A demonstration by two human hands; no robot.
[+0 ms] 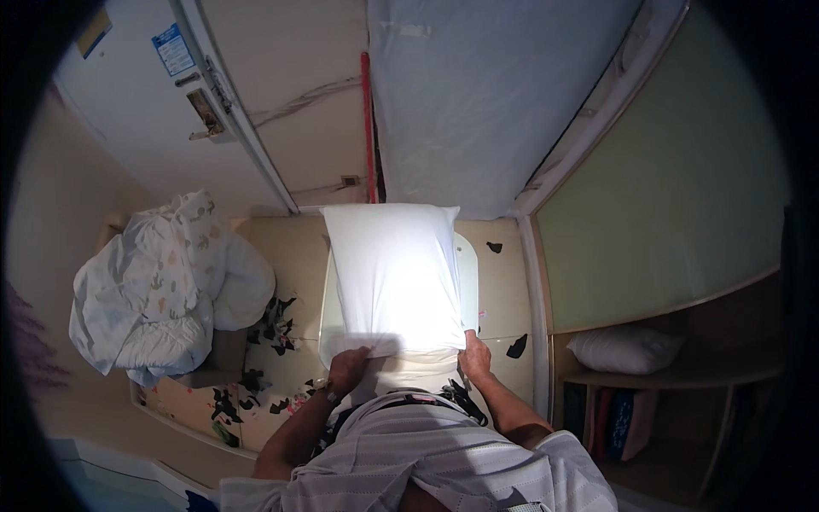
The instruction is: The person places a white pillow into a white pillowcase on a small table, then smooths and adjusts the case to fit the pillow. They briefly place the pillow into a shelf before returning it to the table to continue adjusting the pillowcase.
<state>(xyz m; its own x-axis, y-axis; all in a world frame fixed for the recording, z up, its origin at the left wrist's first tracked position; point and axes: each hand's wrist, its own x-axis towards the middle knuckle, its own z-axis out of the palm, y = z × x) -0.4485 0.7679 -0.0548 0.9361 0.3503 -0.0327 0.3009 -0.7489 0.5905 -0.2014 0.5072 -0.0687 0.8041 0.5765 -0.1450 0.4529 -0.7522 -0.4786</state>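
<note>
A pillow in a white pillowcase (397, 275) lies before me, brightly lit on its right half. My left hand (349, 370) grips the near left corner of the white case, and my right hand (475, 358) grips the near right corner. Between my hands a cream-coloured part (419, 365) shows at the near end, below the white cloth's edge. Beneath the pillow is a pale table or stool top with rounded corners (469, 275), its edges showing on both sides.
Bundled bedding with a printed pattern (173, 275) is heaped at the left. Black scraps (278, 326) lie on the tiled floor. A white door (141, 115) stands at the upper left. Another white pillow (624, 350) rests on a wooden shelf (672, 379) at the right.
</note>
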